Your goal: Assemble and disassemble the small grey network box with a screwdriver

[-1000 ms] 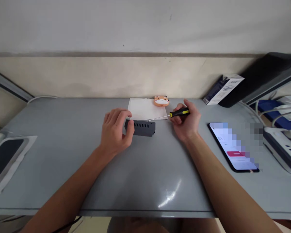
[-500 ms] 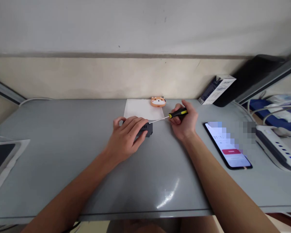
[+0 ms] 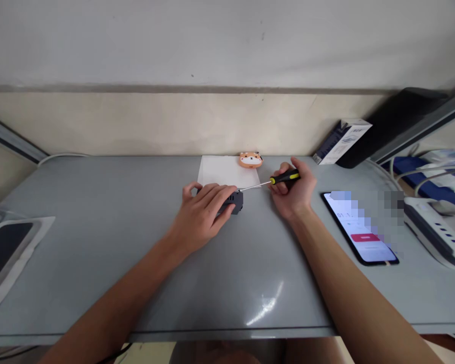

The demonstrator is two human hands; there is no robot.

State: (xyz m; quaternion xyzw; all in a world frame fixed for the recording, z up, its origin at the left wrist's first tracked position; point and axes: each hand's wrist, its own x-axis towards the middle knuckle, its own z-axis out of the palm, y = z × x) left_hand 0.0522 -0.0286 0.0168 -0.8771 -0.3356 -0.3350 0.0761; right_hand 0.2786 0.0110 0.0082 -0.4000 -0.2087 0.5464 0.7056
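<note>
A small dark grey box with vent slots (image 3: 235, 200) lies on the grey table (image 3: 98, 227). My left hand (image 3: 202, 215) lies over the box and grips it, covering most of it. My right hand (image 3: 293, 194) is closed on a screwdriver (image 3: 284, 177) with a black and yellow handle. Its thin metal shaft points left, and the tip meets the box's right end.
A white sheet (image 3: 227, 174) and an orange animal-shaped item (image 3: 251, 160) lie behind the box. A lit phone (image 3: 358, 227) lies right of my right hand, a power strip (image 3: 436, 230) further right. A box (image 3: 341, 139) leans at back right. A dark device on white wrapping (image 3: 3, 253) lies far left.
My left hand moved from the box's left end to lie over the box, covering it. The screwdriver tip came to the box's right end and has stayed there.
</note>
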